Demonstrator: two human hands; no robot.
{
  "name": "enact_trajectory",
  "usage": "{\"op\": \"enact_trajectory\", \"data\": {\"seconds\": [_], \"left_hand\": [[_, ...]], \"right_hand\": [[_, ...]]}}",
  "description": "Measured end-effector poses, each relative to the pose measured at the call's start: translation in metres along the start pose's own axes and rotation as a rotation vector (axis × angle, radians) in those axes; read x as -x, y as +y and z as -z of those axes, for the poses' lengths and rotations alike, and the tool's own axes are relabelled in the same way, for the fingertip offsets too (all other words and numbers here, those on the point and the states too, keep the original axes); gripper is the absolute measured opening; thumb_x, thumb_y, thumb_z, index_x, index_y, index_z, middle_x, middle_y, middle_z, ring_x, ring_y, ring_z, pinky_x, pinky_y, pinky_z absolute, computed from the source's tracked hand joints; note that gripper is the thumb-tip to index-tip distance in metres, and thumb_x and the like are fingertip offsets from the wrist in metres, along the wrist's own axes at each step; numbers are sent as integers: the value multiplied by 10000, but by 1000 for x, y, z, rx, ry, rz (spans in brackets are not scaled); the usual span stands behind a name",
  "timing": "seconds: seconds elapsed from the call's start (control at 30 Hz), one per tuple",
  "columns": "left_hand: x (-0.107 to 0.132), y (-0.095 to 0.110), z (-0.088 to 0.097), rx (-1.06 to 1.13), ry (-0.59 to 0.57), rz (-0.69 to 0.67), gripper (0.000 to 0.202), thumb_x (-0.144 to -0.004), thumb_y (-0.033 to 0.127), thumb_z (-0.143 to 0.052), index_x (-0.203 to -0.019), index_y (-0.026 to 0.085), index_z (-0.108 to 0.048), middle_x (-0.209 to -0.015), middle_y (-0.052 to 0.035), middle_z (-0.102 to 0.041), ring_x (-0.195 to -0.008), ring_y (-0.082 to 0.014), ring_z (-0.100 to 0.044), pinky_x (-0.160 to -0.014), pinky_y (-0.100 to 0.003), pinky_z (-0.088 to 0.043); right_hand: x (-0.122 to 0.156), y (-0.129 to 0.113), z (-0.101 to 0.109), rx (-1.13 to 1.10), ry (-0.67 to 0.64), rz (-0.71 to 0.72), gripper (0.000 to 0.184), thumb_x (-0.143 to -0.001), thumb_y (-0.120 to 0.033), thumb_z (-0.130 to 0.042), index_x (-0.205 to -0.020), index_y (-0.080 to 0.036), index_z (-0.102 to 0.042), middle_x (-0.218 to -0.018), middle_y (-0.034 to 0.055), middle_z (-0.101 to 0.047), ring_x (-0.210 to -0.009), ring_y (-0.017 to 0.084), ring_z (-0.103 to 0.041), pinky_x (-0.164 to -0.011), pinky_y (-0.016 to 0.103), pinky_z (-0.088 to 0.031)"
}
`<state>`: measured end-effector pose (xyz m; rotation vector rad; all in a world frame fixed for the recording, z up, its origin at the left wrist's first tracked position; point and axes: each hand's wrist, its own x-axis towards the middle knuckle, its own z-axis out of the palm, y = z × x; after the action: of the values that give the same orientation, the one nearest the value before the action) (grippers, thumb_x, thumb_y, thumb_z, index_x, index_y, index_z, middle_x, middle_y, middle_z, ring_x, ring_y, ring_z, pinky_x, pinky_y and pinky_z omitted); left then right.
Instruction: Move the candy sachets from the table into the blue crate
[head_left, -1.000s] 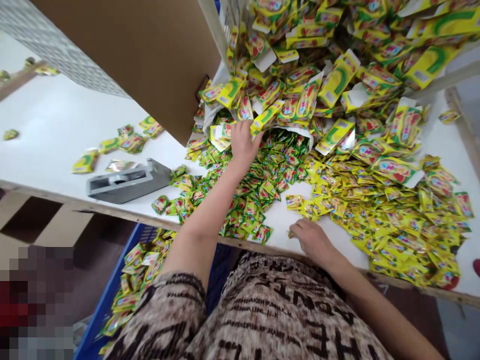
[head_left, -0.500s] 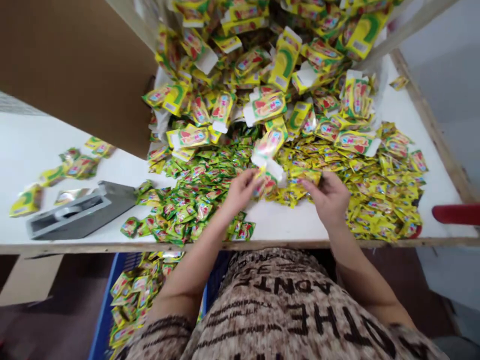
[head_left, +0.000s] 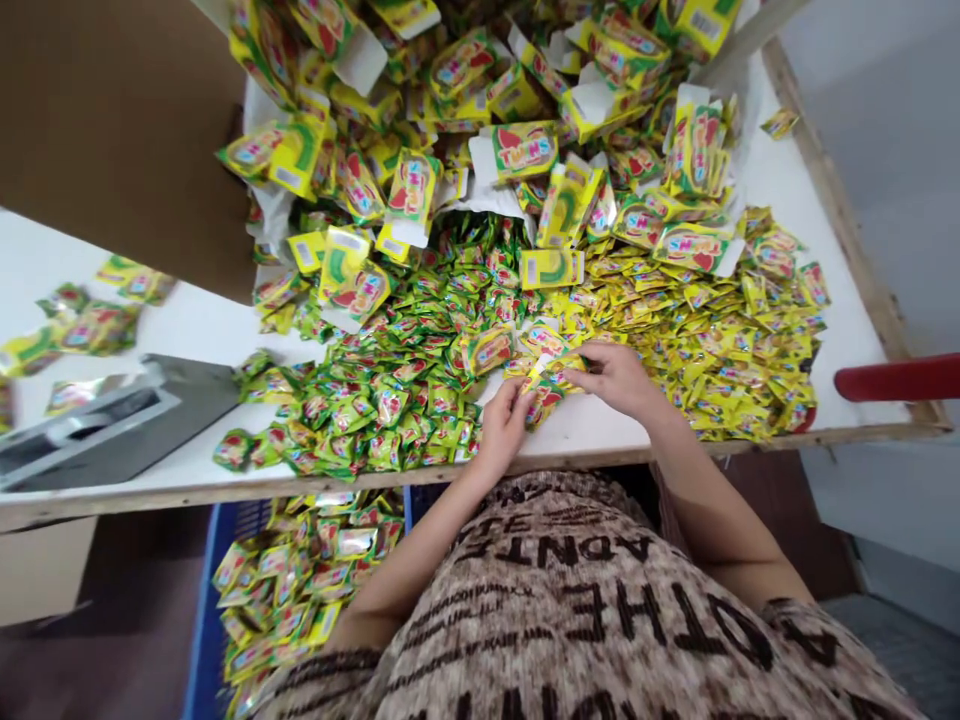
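Note:
My left hand (head_left: 506,425) is closed around a small printed candy box (head_left: 543,400), held low over the table near its front edge. My right hand (head_left: 619,380) pinches at the upper end of that box, with a bit of yellow candy packet (head_left: 574,366) at the fingertips, partly hidden by them. Left of the hands spreads a heap of green candy packets (head_left: 390,400). On the right lies a heap of yellow candy packets (head_left: 720,350). Two more small boxes rest just beyond my fingers, one of them a yellow and green box (head_left: 491,348).
A big pile of open-flapped boxes (head_left: 525,150) fills the back. At left stand a brown carton (head_left: 127,130) and a grey tape dispenser (head_left: 112,425). Below the table edge, a blue crate (head_left: 202,600) holds filled boxes. A red bar (head_left: 896,380) juts in at right.
My hands have come together: the right moved left with the yellow packet to the box in my left hand. The view has shifted, and boxes near the hands lie differently.

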<state>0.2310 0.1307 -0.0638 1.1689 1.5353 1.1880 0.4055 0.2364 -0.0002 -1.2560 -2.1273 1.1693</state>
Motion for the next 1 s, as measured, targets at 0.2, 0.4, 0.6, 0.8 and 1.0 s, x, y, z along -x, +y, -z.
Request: {"op": "enact_trajectory", "data": {"seconds": [0.2, 0.4, 0.6, 0.8, 1.0], "left_hand": [[8, -2, -8, 56, 9, 25, 282, -927, 404, -513, -1090, 187, -588, -1024, -64, -661, -960, -192, -593, -879, -313, -461], [8, -11, -7, 419, -334, 161, 413, -791, 444, -703, -1051, 176, -528, -946, -46, -656, -875, -177, -630, -832, -308, -506], [14, -12, -2, 479, -300, 209, 417, -732, 436, -768, -966, 172, -545, -900, -31, -646, -861, -153, -616, -803, -267, -492], [22, -6, 5, 579, -238, 296, 313, -813, 437, -690, -935, 154, -639, -913, -33, -656, -870, -142, -599, -841, -264, -476], [18, 14, 10, 685, -263, 493, 301, -682, 303, -811, -919, 135, -730, -896, -48, -716, -826, -146, -634, -845, -259, -481]], "right_hand": [[0, -7, -8, 162, -9, 80, 93, -756, -179, -637, -798, -176, -720, -789, 29, -643, -774, 184, -593, -712, 288, -455], [-3, -11, -11, 62, -78, 149, 190, -761, -153, -721, -945, -198, -707, -901, 31, -689, -845, 187, -631, -791, 308, -484], [16, 4, -27, 200, -207, 337, 92, -836, -274, -691, -802, -211, -748, -1084, 95, -641, -1084, 260, -530, -949, 431, -432], [48, 16, -31, -243, 42, -62, 250, -871, -404, -619, -1009, -210, -693, -931, 65, -657, -787, 181, -615, -685, 328, -526], [57, 10, -47, -655, -165, -416, 277, -720, -396, -740, -880, -190, -648, -649, -32, -573, -417, 71, -442, -358, 200, -309]]}}
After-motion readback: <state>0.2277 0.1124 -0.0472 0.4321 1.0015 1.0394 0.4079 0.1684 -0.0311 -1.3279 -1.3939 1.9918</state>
